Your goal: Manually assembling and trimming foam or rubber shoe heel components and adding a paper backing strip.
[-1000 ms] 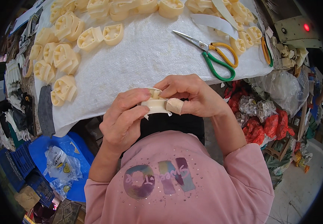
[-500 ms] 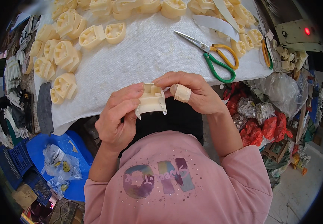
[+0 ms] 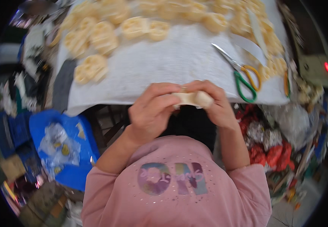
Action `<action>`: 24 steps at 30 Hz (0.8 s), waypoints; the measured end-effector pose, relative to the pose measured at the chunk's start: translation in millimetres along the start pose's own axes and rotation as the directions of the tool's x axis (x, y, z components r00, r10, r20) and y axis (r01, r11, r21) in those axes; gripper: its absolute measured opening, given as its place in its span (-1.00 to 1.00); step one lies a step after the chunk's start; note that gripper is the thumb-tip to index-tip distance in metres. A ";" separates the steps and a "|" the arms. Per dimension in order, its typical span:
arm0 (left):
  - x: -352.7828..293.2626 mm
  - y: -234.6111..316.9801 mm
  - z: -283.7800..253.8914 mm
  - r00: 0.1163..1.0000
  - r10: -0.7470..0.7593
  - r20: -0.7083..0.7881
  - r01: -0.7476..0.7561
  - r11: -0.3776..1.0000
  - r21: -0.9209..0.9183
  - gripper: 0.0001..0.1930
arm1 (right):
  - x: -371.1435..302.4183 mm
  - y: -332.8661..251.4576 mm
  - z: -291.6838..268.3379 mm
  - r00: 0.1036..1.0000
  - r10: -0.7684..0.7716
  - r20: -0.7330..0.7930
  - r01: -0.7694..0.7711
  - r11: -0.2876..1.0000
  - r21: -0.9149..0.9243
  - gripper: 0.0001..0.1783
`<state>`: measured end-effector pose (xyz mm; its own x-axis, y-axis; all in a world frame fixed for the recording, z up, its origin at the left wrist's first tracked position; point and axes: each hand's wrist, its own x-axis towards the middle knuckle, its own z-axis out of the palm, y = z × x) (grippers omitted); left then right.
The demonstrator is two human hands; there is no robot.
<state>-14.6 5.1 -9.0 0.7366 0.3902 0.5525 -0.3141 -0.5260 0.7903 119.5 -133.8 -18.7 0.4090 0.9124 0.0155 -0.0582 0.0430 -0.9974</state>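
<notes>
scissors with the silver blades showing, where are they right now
In the head view, the scissors lie on the right part of the white cloth, beyond the right hand, with a curved white strip just right of the blades.

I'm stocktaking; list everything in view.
table: one, white cover, top centre
loose pieces: many, cream, on table
scissors: one whole, green and yellow, table's right
strips: two, whitish, table's right
flat strip: one, grey, table's left
plastic object: one, blue, lower left
clear bags: several, transparent, both sides
red bags: several, red, right
box: one, pale, right
clutter: uncounted, mixed, sides
held piece: one, cream, centre
shirt: one, pink, bottom
left hand: one, bare, centre
right hand: one, bare, centre
</notes>
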 end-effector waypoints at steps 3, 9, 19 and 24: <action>2.4 1.8 -9.9 1.000 0.012 -0.027 -0.012 1.000 0.026 -0.85 | -3.1 3.3 3.4 0.990 0.006 -0.141 0.010 0.994 0.109 -0.56; -38.0 -6.9 -81.9 0.920 -0.010 -0.393 0.193 0.883 0.428 -0.78 | -0.5 -3.4 -4.9 0.990 -0.010 -0.138 0.019 0.997 0.069 -0.51; -177.6 -39.7 -216.3 0.352 -0.058 -0.934 0.819 0.503 0.277 -0.87 | 2.9 1.0 -9.3 0.987 -0.015 -0.160 0.015 1.000 -0.001 -0.60; -233.5 -58.6 -223.4 0.434 -0.223 -0.873 0.894 -0.012 0.448 -0.86 | -0.9 0.8 -14.0 0.972 0.013 -0.233 -0.006 1.000 0.031 -0.63</action>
<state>-302.1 113.6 -125.2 -0.1327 0.9463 0.2948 0.9306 0.0166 0.3655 131.8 -140.2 -20.5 0.6091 0.7930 -0.0145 -0.0886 0.0499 -0.9948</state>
